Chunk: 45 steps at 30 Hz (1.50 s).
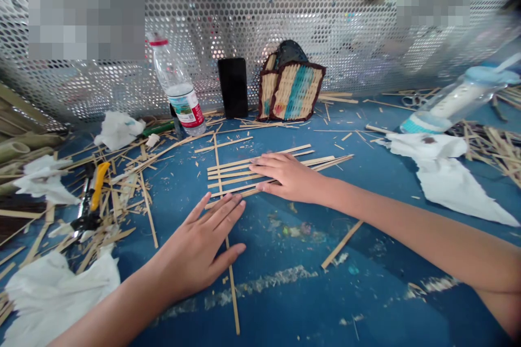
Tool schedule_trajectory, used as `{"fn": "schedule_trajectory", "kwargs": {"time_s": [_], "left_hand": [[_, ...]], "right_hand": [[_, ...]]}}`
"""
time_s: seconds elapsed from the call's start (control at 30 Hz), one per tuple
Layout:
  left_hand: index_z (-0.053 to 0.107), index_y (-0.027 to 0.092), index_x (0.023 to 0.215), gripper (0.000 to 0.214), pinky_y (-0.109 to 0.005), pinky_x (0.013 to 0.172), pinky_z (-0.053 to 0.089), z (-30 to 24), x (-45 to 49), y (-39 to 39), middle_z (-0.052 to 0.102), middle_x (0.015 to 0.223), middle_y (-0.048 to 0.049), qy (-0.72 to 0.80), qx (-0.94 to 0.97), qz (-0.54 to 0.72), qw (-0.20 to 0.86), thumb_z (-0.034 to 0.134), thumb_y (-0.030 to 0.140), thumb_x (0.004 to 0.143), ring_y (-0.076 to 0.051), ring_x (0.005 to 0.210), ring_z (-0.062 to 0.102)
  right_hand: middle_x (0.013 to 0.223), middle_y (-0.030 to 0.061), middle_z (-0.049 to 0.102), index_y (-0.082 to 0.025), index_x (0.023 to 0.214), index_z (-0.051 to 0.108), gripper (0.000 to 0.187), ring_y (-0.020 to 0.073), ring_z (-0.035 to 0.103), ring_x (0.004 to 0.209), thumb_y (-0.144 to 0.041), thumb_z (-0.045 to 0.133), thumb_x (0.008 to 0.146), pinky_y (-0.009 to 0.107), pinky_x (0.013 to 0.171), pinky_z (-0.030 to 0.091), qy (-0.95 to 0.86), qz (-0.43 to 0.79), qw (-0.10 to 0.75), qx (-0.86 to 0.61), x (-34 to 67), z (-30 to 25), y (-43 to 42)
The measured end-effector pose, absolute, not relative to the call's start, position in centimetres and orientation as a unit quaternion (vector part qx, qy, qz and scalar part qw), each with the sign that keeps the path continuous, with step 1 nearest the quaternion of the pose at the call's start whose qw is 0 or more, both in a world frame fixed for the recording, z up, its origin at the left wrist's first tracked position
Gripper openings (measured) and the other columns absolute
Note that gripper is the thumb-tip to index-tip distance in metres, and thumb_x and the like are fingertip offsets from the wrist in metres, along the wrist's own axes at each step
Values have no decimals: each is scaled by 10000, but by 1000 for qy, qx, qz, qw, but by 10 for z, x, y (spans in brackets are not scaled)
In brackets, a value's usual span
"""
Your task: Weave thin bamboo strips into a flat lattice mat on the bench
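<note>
Several thin bamboo strips (233, 181) lie side by side on the blue tabletop, with small gaps between them. One long bamboo strip (233, 298) crosses them near their left ends and runs toward the front edge. My right hand (287, 178) rests on the middle of the row, fingers stretched out and flat over the strips. Just left of it, my left hand (211, 241) lies open over the crossing strip, its fingertips at the nearest strip of the row. Part of the crossing strip is hidden under that hand.
A water bottle (185, 103), a black phone (233, 88) and a woven bag (299, 89) stand along the perforated metal screen (244, 21). Bamboo scraps, a yellow-handled cutter (99, 185) and crumpled tissue (61, 298) lie left. Right are a tilted clear cup (448, 98) and tissue (443, 173).
</note>
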<state>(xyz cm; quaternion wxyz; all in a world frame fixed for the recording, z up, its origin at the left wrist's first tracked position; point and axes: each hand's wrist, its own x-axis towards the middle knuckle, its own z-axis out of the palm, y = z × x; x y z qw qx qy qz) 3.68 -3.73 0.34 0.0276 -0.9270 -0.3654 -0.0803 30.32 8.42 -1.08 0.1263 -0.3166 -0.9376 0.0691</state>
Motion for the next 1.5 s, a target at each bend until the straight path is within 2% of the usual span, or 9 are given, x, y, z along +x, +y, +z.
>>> {"fn": "schedule_trajectory", "kwargs": {"time_s": [0.17, 0.23, 0.33, 0.43, 0.7, 0.8, 0.93, 1.27, 1.5], "left_hand": [[309, 174, 1560, 626, -486, 1251, 177, 7, 36, -34, 430, 1572, -86, -360, -930, -74, 16, 447, 450, 1015, -247, 1449, 403], [365, 165, 1533, 590, -473, 1221, 259, 9, 35, -34, 474, 1544, -95, -363, -927, -89, 28, 456, 428, 1013, -256, 1426, 433], [511, 143, 1428, 482, -456, 1087, 424, 10, 31, -33, 590, 1430, -119, -393, -909, -123, 70, 459, 381, 1012, -281, 1304, 552], [580, 135, 1351, 425, -452, 945, 497, 10, 27, -32, 659, 1329, -124, -426, -890, -128, 101, 445, 361, 1018, -291, 1167, 632], [562, 110, 1376, 448, -454, 961, 497, 6, 25, -31, 645, 1367, -122, -413, -893, -123, 132, 398, 347, 1034, -291, 1222, 624], [535, 128, 1417, 465, -462, 1004, 481, 5, 26, -31, 623, 1397, -105, -408, -892, -127, 146, 388, 346, 1034, -297, 1281, 588], [483, 172, 1474, 503, -481, 1045, 462, 3, 25, -31, 579, 1444, -94, -437, -883, -121, 118, 377, 392, 1034, -307, 1330, 547], [575, 143, 1388, 445, -464, 1005, 476, 6, 26, -32, 610, 1407, -124, -410, -891, -137, 139, 421, 342, 1022, -306, 1281, 587], [548, 212, 1431, 437, -413, 979, 475, 8, 27, -33, 599, 1436, -41, -373, -914, -122, 104, 446, 315, 1019, -270, 1206, 610]], "right_hand": [[1509, 62, 506, -247, 1461, 524, 499, 290, 387, 1425, -468, 492, 1015, 519, 1173, 319, -934, 66, 136, -325, 302, -16, 81], [1516, 67, 497, -243, 1466, 517, 501, 294, 377, 1432, -465, 480, 1019, 527, 1176, 313, -933, 67, 134, -329, 302, -16, 80], [1524, 80, 485, -229, 1480, 497, 514, 299, 374, 1434, -468, 458, 1026, 539, 1177, 307, -931, 68, 135, -332, 302, -16, 79], [1529, 78, 479, -232, 1482, 489, 511, 296, 382, 1430, -467, 453, 1030, 538, 1176, 305, -931, 70, 139, -330, 302, -14, 78], [1533, 95, 470, -209, 1510, 447, 541, 295, 376, 1431, -471, 441, 1036, 522, 1179, 301, -929, 71, 139, -336, 302, -13, 76], [1538, 81, 465, -250, 1526, 423, 532, 291, 371, 1433, -466, 432, 1040, 523, 1176, 297, -930, 71, 139, -334, 302, -13, 76], [1546, 91, 453, -239, 1536, 407, 533, 294, 364, 1437, -460, 393, 1051, 530, 1178, 278, -930, 74, 132, -335, 302, -12, 75], [1549, 93, 449, -207, 1509, 447, 521, 297, 346, 1446, -458, 377, 1058, 540, 1172, 267, -930, 65, 119, -341, 302, -11, 75], [1545, 70, 458, -252, 1498, 466, 483, 291, 358, 1437, -432, 398, 1055, 536, 1164, 272, -930, 67, 128, -337, 301, -12, 76]]}}
